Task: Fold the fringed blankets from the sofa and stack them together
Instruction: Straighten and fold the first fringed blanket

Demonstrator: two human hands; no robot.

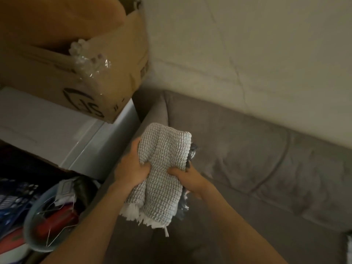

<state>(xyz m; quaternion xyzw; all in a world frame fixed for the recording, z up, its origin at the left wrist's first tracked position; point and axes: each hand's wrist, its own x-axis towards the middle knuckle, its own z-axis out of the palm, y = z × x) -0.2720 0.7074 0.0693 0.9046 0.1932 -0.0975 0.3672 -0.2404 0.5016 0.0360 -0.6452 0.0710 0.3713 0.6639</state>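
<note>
1. Gripping the folded waffle-weave blanket (pixel 163 149) from both flanks: left hand (pixel 131 168) and right hand (pixel 183 176) each have fingers curled into the cloth.
2. The bundle is held above the sofa (pixel 247 149) seat, near the sofa's arm end. A darker blanket (pixel 192 152) peeks out along the right-hand side, seemingly caught in the same grip.
3. The long axis runs from the person toward the sofa back, and the white fringe (pixel 133 216) hangs at the near end, below both hands.
4. Hands sit about level, neither nearer the sofa. Set-down likely means lowering straight onto the seat.
</note>
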